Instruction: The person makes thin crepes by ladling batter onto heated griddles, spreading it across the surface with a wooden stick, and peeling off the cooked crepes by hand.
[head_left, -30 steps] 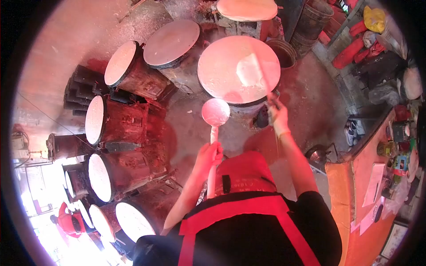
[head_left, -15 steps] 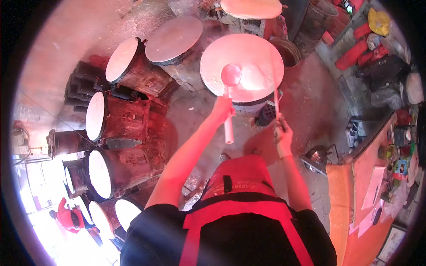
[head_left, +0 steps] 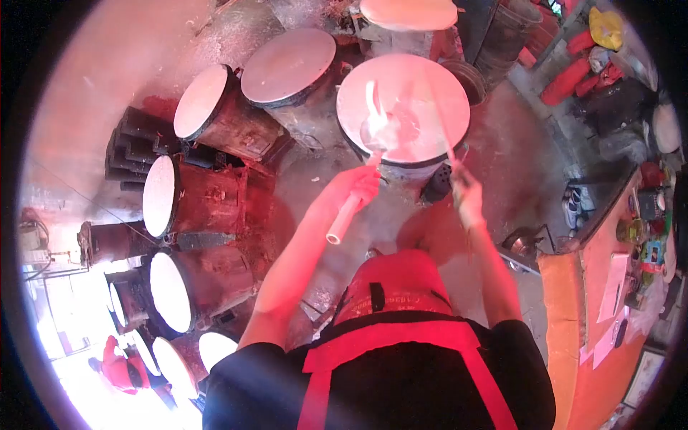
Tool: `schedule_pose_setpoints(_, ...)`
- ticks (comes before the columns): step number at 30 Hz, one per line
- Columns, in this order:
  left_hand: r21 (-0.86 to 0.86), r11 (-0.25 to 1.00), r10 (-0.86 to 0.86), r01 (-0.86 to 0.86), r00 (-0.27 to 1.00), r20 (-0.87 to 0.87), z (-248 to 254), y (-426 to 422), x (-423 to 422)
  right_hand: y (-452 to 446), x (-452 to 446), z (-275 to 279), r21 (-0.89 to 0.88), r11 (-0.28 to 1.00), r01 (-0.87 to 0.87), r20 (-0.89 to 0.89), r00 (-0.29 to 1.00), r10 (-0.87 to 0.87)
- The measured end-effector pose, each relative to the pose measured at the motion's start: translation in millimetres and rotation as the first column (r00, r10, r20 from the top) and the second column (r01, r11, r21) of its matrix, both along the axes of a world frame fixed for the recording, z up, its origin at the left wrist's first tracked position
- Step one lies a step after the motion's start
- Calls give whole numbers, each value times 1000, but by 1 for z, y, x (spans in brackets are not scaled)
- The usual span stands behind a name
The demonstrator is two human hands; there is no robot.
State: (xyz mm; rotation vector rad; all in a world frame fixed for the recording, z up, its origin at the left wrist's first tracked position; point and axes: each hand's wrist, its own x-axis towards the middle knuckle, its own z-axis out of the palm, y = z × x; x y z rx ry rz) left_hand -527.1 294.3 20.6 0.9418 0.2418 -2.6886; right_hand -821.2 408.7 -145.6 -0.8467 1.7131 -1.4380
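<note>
My left hand is closed round the thick pale handle of a ladle. The ladle's bowl is over the near left part of a round griddle, whose top has a pale coating; I cannot tell if they touch. A bright white streak shows just beyond the bowl. My right hand grips the near end of a long thin stick-like blade. Its far part reaches over the right side of the griddle and is faint there. The griddle sits on a drum-shaped stove in front of me.
Several more round-topped drum stoves line the left side. Dark cylinders are stacked behind them. A bucket stands right of the griddle. An orange-covered table holds papers and jars. A metal kettle is nearby. Another person is at lower left.
The ladle's handle has swung toward the left, and its bowl has come nearer to me. My right hand has shifted slightly with the blade. The whole view has drifted a little.
</note>
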Motion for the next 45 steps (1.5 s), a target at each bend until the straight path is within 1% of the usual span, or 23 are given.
schedule_pose_setpoints(2,-77,997,-31,24,996,-83,-27,-6,18,31,48,4,57,995,-77,179,982,66)
schedule_pose_setpoints(4,-158,987,-23,38,995,97,-23,8,38,70,80,-1,37,963,-268,51,963,266)
schedule_pose_setpoints(6,-262,963,-33,66,991,129,-35,19,70,72,89,31,73,970,-234,5,972,234)
schedule_pose_setpoints(8,-322,939,-3,120,940,341,-34,26,103,66,71,27,171,982,77,177,978,-108)
schedule_pose_setpoints(10,-313,945,7,94,951,309,-42,29,139,61,83,8,24,976,216,148,965,-217)
schedule_pose_setpoints(12,-305,949,14,75,960,280,-41,26,168,84,128,11,83,996,-28,-320,946,53)
schedule_pose_setpoints(16,-46,984,173,-172,984,39,-28,9,216,78,179,49,191,963,-188,-25,980,196)
schedule_pose_setpoints(18,99,973,214,-206,973,-81,-20,-11,237,57,157,35,156,980,-127,-39,990,135)
schedule_pose_setpoints(20,34,977,215,-212,969,-118,-2,-38,253,30,132,23,69,959,275,43,960,-278)
schedule_pose_setpoints(22,13,974,225,-225,968,-111,18,-75,261,20,139,32,113,954,276,-14,961,-276)
schedule_pose_setpoints(24,-31,972,228,-234,965,-126,33,-121,270,23,168,30,201,980,4,-542,834,107)
schedule_pose_setpoints(25,-65,975,205,-214,970,-127,47,-144,267,14,185,51,296,948,-114,-74,987,142)
schedule_pose_setpoints(27,-268,947,197,-177,979,51,75,-190,252,-30,200,53,213,968,-132,70,990,120)
schedule_pose_setpoints(30,-627,778,167,29,953,251,82,-277,237,-116,202,36,90,978,-186,525,843,112)
schedule_pose_setpoints(32,-726,587,165,359,824,541,82,-336,220,-193,212,38,-60,990,-124,658,741,133)
schedule_pose_setpoints(33,-717,590,217,370,783,583,85,-356,202,-239,221,54,123,989,-87,656,755,-15)
schedule_pose_setpoints(34,-713,591,267,378,742,615,86,-376,183,-274,228,58,123,988,-97,658,753,-8)
schedule_pose_setpoints(36,-694,629,96,351,850,518,55,-440,169,-333,243,56,-26,994,-111,845,529,81)
schedule_pose_setpoints(37,-720,570,134,396,819,557,47,-453,157,-352,259,43,-134,988,-81,833,530,156)
schedule_pose_setpoints(39,-736,505,166,450,787,594,19,-481,133,-385,286,53,59,998,-2,808,588,-47)
schedule_pose_setpoints(42,-721,315,229,617,688,688,-49,-537,111,-416,331,24,74,982,173,697,696,-175)
schedule_pose_setpoints(44,-354,-93,720,931,308,621,-76,-568,101,-427,351,3,1,969,247,691,700,-178)
schedule_pose_setpoints(45,-354,-105,713,929,318,624,-77,-574,102,-440,362,-27,-152,922,356,286,909,-303)
